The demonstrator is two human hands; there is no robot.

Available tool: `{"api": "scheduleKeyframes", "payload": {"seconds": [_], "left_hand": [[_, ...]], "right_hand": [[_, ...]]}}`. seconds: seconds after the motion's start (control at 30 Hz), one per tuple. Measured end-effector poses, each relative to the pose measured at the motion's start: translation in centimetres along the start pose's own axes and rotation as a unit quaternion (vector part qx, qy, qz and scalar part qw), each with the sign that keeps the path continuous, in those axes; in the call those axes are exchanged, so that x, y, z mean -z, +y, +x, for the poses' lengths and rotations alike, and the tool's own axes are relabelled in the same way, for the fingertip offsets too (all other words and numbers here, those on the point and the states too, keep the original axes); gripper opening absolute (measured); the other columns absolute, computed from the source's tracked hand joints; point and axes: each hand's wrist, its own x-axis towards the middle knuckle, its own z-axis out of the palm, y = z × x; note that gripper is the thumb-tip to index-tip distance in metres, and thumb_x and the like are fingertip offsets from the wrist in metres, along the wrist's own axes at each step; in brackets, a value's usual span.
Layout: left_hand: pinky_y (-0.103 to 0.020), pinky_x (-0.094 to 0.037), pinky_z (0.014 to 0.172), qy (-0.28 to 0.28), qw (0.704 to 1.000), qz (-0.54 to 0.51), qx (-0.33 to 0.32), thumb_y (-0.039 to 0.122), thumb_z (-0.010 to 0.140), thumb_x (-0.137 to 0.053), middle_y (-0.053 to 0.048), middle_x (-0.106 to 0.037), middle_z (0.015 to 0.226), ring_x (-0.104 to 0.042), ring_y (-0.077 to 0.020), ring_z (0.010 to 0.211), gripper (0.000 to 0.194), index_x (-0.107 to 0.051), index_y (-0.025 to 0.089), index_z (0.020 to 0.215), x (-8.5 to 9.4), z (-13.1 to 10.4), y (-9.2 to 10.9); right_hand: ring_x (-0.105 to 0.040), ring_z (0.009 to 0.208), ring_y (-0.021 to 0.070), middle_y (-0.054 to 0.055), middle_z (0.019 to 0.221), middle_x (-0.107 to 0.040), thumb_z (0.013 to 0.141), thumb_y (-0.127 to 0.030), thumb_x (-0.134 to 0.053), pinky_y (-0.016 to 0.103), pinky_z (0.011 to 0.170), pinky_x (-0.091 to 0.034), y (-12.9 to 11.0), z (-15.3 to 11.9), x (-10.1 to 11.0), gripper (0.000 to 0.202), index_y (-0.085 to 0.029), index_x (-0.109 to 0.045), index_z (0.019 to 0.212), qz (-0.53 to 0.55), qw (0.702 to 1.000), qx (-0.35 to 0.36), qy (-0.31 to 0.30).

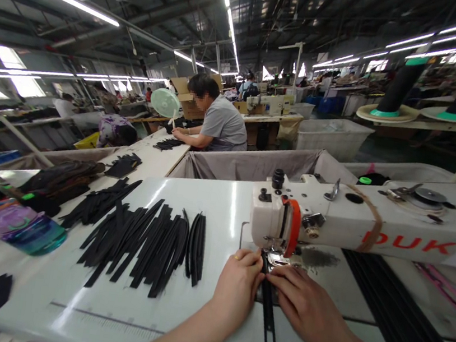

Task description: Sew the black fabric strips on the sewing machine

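A narrow black strip (267, 319) runs from under the needle area of a white sewing machine (264, 216) toward me; its near end shows slot-like openings. My left hand (238, 281) presses on the strip's left side close to the presser foot (277, 259), fingers bent and held together. From the right, my right hand (304, 299) grips the same strip with its fingertips, just in front of the foot. Both hands are closed, and their fingers partly hide the strip. Left of the machine, several black strips (161, 249) lie in rows on the pale tabletop (221, 221).
Longer black strips (395, 308) lie under the machine arm on the right. A blue-purple jar (39, 232) stands at the left. Thread cones (401, 88) rise at upper right. Behind the table is a cloth-lined bin (249, 165); beyond, a person (226, 122) works at a bench.
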Motion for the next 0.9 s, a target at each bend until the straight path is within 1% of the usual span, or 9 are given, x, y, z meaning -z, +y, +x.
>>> {"api": "scheduleKeyframes", "payload": {"seconds": [0.07,0.17,0.23,0.3,0.47,0.63,0.77,0.9], "left_hand": [[-0.043,-0.050,0.094,0.007,1.000,-0.002,-0.004,0.005,0.086,-0.056,-0.008,-0.067,0.115,-0.058,-0.0248,0.105,0.018,-0.066,0.017,0.095,0.0,0.0,0.0],[-0.043,-0.050,0.096,0.012,1.000,0.002,-0.004,0.005,0.086,-0.056,-0.007,-0.066,0.120,-0.057,-0.0247,0.107,0.019,-0.066,0.017,0.097,-0.1,-0.1,0.0],[-0.043,-0.050,0.096,0.009,1.000,0.005,-0.001,0.004,0.085,-0.056,-0.007,-0.066,0.120,-0.057,-0.0244,0.107,0.020,-0.066,0.017,0.097,-0.1,-0.2,0.0],[-0.042,-0.050,0.096,0.004,1.000,0.003,0.003,0.003,0.084,-0.057,-0.007,-0.067,0.117,-0.057,-0.0245,0.106,0.020,-0.066,0.016,0.097,-0.1,-0.2,0.0],[-0.044,-0.050,0.096,0.000,1.000,-0.004,0.009,0.003,0.083,-0.057,-0.007,-0.066,0.119,-0.057,-0.0253,0.106,0.021,-0.066,0.016,0.097,0.0,-0.2,0.1],[-0.044,-0.052,0.094,0.004,1.000,0.000,0.002,0.003,0.084,-0.054,-0.009,-0.066,0.118,-0.057,-0.0250,0.105,0.021,-0.066,0.016,0.096,0.0,-0.2,0.2],[-0.042,-0.052,0.092,0.001,1.000,0.000,0.004,0.002,0.084,-0.053,-0.008,-0.068,0.108,-0.058,-0.0234,0.100,0.021,-0.067,0.016,0.091,0.1,-0.3,0.6],[-0.041,-0.053,0.085,-0.013,1.000,0.023,0.014,0.004,0.084,-0.056,-0.006,-0.068,0.096,-0.058,-0.0241,0.093,0.019,-0.069,0.017,0.083,0.2,-0.6,0.9]], "right_hand": [[-0.062,0.094,0.0200,0.006,0.100,-0.066,0.086,-0.005,-0.043,0.035,0.085,-0.052,-0.1,-0.2,0.4,0.029,-0.020,-0.064,0.100,0.041,0.999,0.008,-0.009],[-0.061,0.086,0.0173,0.003,0.091,-0.066,0.086,-0.006,-0.045,0.031,0.080,-0.050,-0.4,-0.4,0.9,0.026,-0.022,-0.065,0.090,0.093,0.995,0.031,-0.031],[-0.060,0.081,0.0168,0.002,0.084,-0.065,0.087,-0.007,-0.046,0.030,0.075,-0.049,-0.5,-0.5,1.1,0.024,-0.022,-0.065,0.084,0.109,0.992,0.040,-0.044],[-0.059,0.080,0.0171,0.002,0.081,-0.065,0.086,-0.007,-0.046,0.031,0.075,-0.047,-0.5,-0.5,1.2,0.025,-0.022,-0.065,0.082,0.116,0.991,0.045,-0.052],[-0.059,0.084,0.0178,0.003,0.084,-0.066,0.086,-0.007,-0.044,0.033,0.081,-0.048,-0.3,-0.2,1.2,0.028,-0.022,-0.068,0.088,0.124,0.990,0.046,-0.053],[-0.062,0.092,0.0190,0.004,0.096,-0.069,0.087,-0.006,-0.043,0.035,0.089,-0.049,0.3,0.2,0.9,0.031,-0.021,-0.068,0.098,0.096,0.993,0.033,-0.054],[-0.062,0.097,0.0202,0.005,0.104,-0.070,0.086,-0.005,-0.044,0.037,0.090,-0.051,0.7,0.3,0.5,0.034,-0.021,-0.066,0.107,0.060,0.997,0.021,-0.037],[-0.063,0.094,0.0206,0.006,0.106,-0.069,0.083,-0.004,-0.044,0.037,0.086,-0.053,0.9,0.2,0.0,0.038,-0.020,-0.064,0.111,0.013,1.000,0.023,-0.008]]}}
